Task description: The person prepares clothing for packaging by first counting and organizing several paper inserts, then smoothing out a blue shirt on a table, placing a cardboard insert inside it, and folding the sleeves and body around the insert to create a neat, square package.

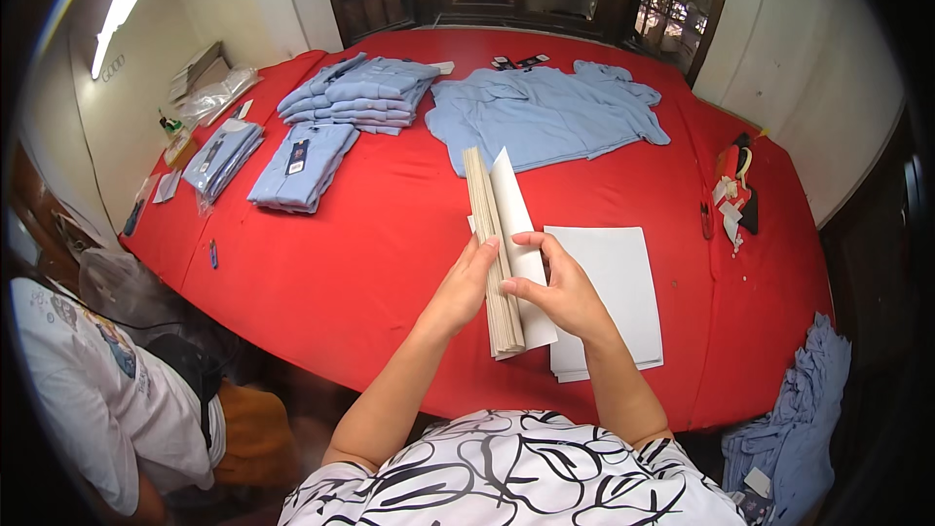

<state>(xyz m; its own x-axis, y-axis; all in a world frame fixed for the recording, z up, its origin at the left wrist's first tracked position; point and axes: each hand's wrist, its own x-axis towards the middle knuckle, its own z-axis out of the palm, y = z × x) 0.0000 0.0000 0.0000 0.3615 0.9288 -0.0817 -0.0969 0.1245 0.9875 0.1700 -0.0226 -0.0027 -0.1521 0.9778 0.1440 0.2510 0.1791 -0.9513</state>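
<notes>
A: Two hands on one stack of cardboard sheets (492, 263), held on edge above the red-covered table (370, 263). Stack runs roughly from 12 o'clock to 6 o'clock, far end tilted away from the person.

B: Grip, left hand (466, 284)?

A: Closed on the stack from the 9 o'clock side; fingertips curl over the top edge, palm against the brown face. Right hand (557, 290) sits at 3 o'clock of the stack, thumb and fingers pinched on a single white sheet (516, 224) that is peeled off the pack and leans away from it at the far end.

B: What lies beneath?

A: Flat pile of white sheets (618, 297) on the cloth, just at 3 o'clock of the hands; right hand partly overlaps it in view. Whether the held stack touches it, cannot tell.

B: Rest of the table?

A: Unfolded light-blue shirts (545, 112) spread at 12 o'clock. Stack of folded light-blue shirts (360, 93) at 11 o'clock, another folded pile (302, 166) at 10 o'clock, bagged shirts (224, 156) beyond it near the table's left edge. Small tools and tags (732, 195) at 2 o'clock. Heap of blue cloth (794, 409) off the table at 4 o'clock. Another person in a white shirt (88, 380) at 8 o'clock.
</notes>
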